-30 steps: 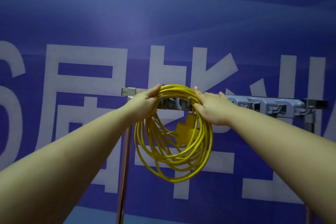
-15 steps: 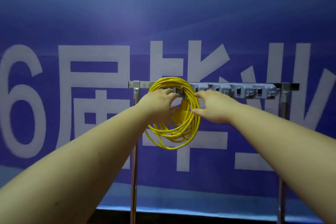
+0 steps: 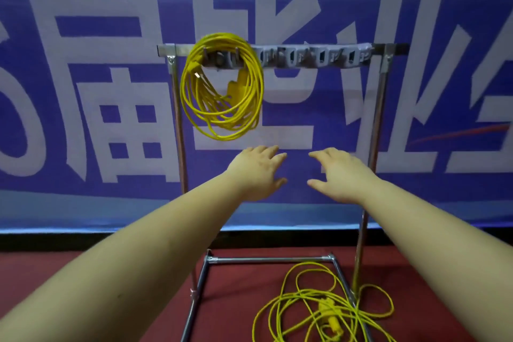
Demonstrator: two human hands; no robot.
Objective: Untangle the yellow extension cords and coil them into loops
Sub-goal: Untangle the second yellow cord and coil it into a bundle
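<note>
**Coil hung, second cord loose**

Coiled cord (image 3: 222, 86) hanging off rack (image 3: 277, 50) hooks, long axis vertical, plug blurred inside. Tangled cord (image 3: 319, 311) sprawled on floor, cut off below. Left hand (image 3: 256, 172) and right hand (image 3: 340, 173) below coil, fingers spread, holding nothing.

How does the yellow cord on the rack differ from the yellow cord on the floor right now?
The hanging cord is wound into a neat round coil; the floor cord sprawls in loose, crossing loops. The hanging cord hangs from hooks on the rack's top bar; the floor cord lies on the red floor, draped over the rack's base tube. Neither the left hand nor the right hand touches either cord. Both cords are yellow and thin.
</note>
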